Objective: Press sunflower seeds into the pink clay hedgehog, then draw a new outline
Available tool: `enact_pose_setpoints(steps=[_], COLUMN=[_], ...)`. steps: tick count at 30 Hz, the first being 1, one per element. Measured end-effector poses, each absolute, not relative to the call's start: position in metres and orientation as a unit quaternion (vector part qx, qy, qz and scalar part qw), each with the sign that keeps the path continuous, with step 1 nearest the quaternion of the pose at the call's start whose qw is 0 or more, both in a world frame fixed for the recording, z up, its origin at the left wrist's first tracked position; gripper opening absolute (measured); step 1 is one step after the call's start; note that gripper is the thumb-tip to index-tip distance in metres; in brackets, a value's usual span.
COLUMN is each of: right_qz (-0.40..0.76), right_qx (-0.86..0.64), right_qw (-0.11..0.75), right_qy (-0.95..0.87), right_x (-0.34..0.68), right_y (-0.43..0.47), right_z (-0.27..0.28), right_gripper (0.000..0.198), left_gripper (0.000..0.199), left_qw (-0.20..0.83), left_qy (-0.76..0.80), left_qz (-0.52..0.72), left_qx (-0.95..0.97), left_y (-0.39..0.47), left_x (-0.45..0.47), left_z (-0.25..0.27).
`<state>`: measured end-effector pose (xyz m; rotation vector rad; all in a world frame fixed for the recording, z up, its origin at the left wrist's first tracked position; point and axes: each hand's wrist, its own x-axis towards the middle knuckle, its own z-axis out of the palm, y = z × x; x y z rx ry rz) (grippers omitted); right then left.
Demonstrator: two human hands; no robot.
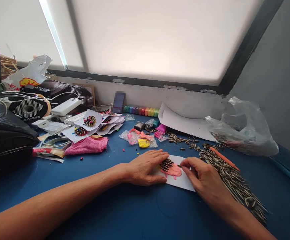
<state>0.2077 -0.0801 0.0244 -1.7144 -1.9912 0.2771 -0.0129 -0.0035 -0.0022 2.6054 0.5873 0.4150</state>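
A white paper card (182, 184) lies on the blue table, bearing a flattened pink clay shape (174, 170). Several dark sunflower seeds (166, 164) stand in the clay on its left part, and small pink clay bits sit below it. My left hand (146, 167) rests flat over the card's left side, fingers stretched out and partly hiding it. At the right edge of the clay, my right hand (201, 171) pinches a sunflower seed (179, 166) between thumb and forefinger. Beside that hand spreads a heap of striped sunflower seeds (231, 176).
An orange stick-like tool (224, 158) lies on the seeds. Clay packets (144, 142) sit beyond my hands, near a pink cloth (87, 146) and finished-looking seed cards (90, 120). A plastic bag (244, 130) stands at right, a black bag (7, 140) at left.
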Motion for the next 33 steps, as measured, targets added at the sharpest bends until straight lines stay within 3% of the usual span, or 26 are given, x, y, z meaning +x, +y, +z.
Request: enact_pose_setpoints(steps=[33], right_qz=[0.115], right_qx=[-0.636], right_qw=[0.253], right_qy=[-0.72], right_x=[0.199], right_y=[-0.0699], right_z=[0.0214], right_gripper=[0.021], left_gripper=[0.072], left_qw=[0.219], left_qy=[0.207], left_qz=[0.151], left_qx=[0.942], left_y=[-0.0024], left_x=[-0.0141], left_z=[-0.0045])
